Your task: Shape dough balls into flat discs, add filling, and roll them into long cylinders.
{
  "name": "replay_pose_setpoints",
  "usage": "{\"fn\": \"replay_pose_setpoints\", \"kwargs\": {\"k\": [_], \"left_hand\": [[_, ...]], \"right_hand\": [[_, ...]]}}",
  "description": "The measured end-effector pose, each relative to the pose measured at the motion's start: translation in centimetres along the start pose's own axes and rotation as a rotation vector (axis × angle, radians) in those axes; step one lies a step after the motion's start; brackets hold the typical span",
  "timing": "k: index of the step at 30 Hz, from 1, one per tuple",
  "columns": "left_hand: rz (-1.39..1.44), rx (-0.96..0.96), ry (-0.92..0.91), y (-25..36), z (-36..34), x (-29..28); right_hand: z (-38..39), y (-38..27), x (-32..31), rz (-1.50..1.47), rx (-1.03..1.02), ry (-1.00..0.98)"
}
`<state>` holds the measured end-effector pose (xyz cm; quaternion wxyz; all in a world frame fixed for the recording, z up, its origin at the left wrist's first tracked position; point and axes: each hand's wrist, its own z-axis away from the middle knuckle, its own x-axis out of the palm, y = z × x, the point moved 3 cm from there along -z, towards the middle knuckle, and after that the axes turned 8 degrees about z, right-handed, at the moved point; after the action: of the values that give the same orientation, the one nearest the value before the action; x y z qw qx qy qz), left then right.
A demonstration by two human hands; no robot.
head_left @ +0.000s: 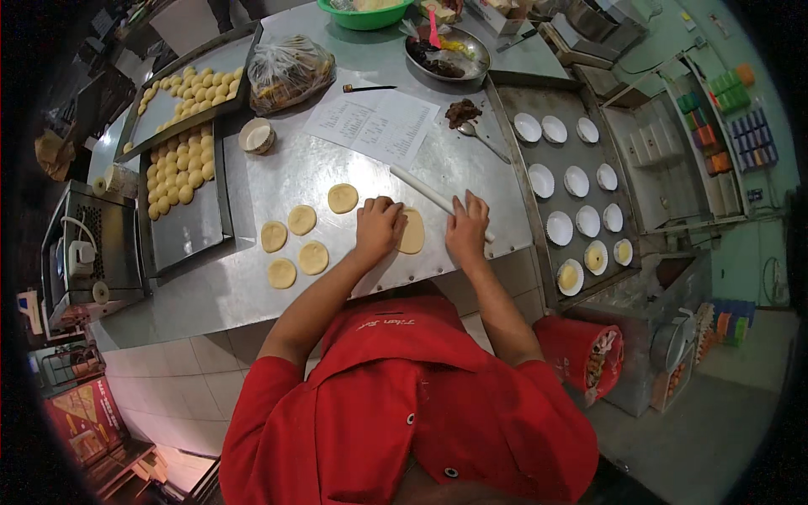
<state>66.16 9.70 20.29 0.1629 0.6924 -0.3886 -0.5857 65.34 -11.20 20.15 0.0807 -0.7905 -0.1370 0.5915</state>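
A flattened oval of dough (411, 232) lies on the metal table near its front edge. My left hand (379, 227) is at the dough's left side, its bent fingers closed on that edge; the fingertips are partly hidden. Across a thin white rolling pin (425, 190) rests my right hand (468, 229), fingers bent round its lower right part. The pin lies slantwise, its far end beyond the dough. Left of my left hand are several round dough discs (302, 220), each with a shallow dent.
At the right stands a tray (526, 231) of white paper cups, a few holding dough. Trays of dough balls (181, 164) stand left. Farther back are a printed sheet (370, 124), a spoon (488, 143), dark filling (462, 113), a metal bowl (471, 50) and a plastic bag (290, 74).
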Motion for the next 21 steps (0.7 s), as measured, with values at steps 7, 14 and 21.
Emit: {"fn": "replay_pose_setpoints", "kwargs": {"k": [7, 14, 21], "left_hand": [[0.347, 0.034, -0.054, 0.4, 1.8, -1.5], [0.879, -0.515, -0.349, -0.4, 6.1, -7.6], [0.113, 0.056, 0.054, -3.3, 9.1, -11.0]], "right_hand": [[-0.7, -3.9, -0.1, -0.203, -0.185, -0.361], [-1.9, -8.5, -4.2, -0.572, -0.273, -0.764], [-1.3, -15.5, -0.6, -0.345, -0.482, -0.258]]}}
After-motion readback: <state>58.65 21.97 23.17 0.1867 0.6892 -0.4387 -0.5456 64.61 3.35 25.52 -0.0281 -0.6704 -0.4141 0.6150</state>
